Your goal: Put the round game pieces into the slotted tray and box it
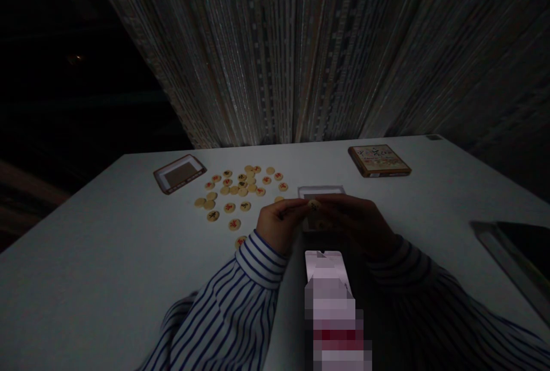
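My left hand [279, 223] and my right hand [367, 222] meet over a shallow pale box tray [322, 189]. Between their fingertips is a round xiangqi piece [313, 206] with a dark character on it, and the fingers of both hands are closed on it. My hands cover much of the tray. Inside it, another round piece [322, 225] shows dimly. To the left, several cream xiangqi pieces [229, 208] with red or black characters lie scattered on the white table [107, 233], some overlapping and some showing blank sides.
A brown-rimmed box lid [180, 175] lies at the back left. At the back right is a flat printed box [380, 161]. A lit phone [329, 268] lies nearest me, between my forearms. A dark object [515, 251] rests on the right edge. String curtains [279, 62] hang behind the table.
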### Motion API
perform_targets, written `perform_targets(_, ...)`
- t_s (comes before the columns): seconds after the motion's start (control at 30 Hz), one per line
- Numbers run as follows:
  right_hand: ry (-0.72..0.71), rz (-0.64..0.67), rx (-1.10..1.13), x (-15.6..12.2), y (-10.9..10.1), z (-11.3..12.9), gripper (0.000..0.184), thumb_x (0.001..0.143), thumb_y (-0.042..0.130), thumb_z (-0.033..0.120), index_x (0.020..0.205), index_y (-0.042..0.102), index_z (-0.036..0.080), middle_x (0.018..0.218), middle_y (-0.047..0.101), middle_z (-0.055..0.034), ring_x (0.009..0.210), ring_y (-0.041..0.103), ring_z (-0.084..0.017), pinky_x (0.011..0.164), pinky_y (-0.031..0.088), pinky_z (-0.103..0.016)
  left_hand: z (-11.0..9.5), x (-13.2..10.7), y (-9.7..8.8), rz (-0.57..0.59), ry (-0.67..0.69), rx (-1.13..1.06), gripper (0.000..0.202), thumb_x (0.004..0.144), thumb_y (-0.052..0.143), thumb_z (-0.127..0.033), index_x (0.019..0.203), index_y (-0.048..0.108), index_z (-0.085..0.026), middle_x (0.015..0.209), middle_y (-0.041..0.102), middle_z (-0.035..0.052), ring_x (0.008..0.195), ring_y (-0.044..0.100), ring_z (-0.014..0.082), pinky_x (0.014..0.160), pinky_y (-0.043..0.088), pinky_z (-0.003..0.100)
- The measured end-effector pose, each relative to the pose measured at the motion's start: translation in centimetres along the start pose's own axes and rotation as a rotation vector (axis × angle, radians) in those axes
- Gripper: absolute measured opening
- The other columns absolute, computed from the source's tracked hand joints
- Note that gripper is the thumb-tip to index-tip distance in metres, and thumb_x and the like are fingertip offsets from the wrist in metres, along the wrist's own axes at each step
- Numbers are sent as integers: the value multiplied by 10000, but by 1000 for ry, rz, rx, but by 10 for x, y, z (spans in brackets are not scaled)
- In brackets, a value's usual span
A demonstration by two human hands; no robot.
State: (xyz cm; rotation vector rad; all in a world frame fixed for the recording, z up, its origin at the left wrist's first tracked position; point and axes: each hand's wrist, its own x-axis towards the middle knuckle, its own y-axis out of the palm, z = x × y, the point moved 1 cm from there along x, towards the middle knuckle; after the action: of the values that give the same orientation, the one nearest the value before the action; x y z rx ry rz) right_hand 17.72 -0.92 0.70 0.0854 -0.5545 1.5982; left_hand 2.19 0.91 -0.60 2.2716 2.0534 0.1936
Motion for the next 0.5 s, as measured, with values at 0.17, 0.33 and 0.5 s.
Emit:
perform_targets(0.17, -40, 25, -42, 0, 0, 1, 242, 746, 619, 300, 952, 669, 183, 883, 711, -58, 767, 662, -159, 647, 564, -283, -2, 0, -1, -17, 23, 49, 101, 620, 686, -167, 718, 712, -157, 704, 713, 43, 657, 637, 131, 707, 523, 296)
perform_targets(0.33, -62, 14, -110, 0, 0, 0, 227, 746, 622, 292, 945, 662, 190, 858, 711, -40, 718, 654, -140, 595, 556, -253, -3, -1, 0, -32, 19, 35, 102, 612, 685, -166, 710, 717, -160, 697, 714, 42, 634, 632, 128, 699, 517, 290)
perform_targets(0.5, -111, 5, -231, -2, -1, -3, 234, 761, 604, 315, 947, 652, 181, 826, 701, -45, 680, 638, -133, 570, 539, -252, -6, -2, 2, -63, -21, 32, 95, 605, 682, -141, 692, 716, -158, 674, 713, 38, 619, 628, 123, 682, 515, 276)
